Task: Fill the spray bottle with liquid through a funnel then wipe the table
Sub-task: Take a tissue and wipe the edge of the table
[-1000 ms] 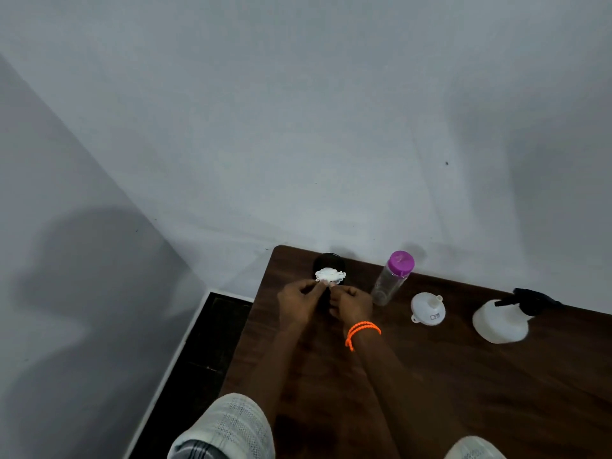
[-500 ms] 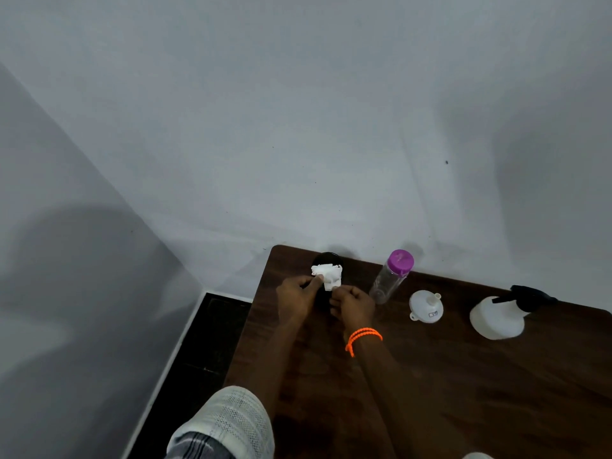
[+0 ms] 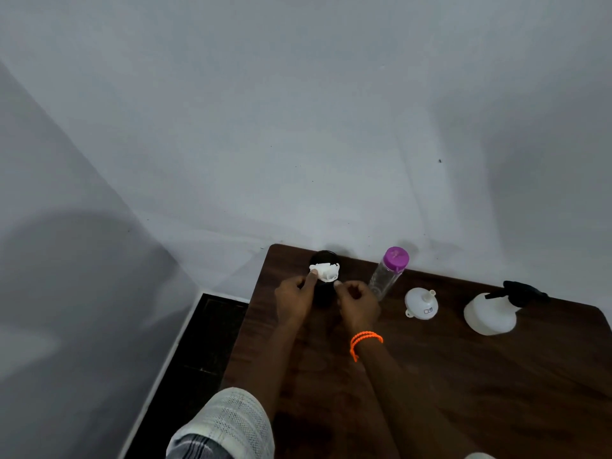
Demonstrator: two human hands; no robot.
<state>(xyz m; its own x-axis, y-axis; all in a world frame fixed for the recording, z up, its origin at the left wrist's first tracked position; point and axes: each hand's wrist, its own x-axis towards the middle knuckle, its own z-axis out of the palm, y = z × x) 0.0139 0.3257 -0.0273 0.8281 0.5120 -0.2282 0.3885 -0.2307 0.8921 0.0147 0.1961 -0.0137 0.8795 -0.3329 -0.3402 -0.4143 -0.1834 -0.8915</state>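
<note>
Both hands worked at the black holder [image 3: 323, 294] at the table's [image 3: 463, 392] back-left corner. Left hand [image 3: 293, 301] pinched the white tissue [image 3: 325, 272] sticking out of the holder's top, thumb on the wad. Right hand [image 3: 357, 301] was curled next to the holder; whether it gripped it, couldn't tell, the view was too dark.

Step, as judged: pulling out a tissue for wiping. To do it well: steady the holder with the right hand, pull straight up, slowly, so the tissue doesn't tear or the holder tip.

Bottle [image 3: 387, 271] with purple cap, funnel [image 3: 421, 303] and sprayer [image 3: 493, 311] stood in a row to the right, untouched, sprayer head on.

Versus half a second before: the tissue sat a bit more bunched; the hands barely moved; everything else was the same.
</note>
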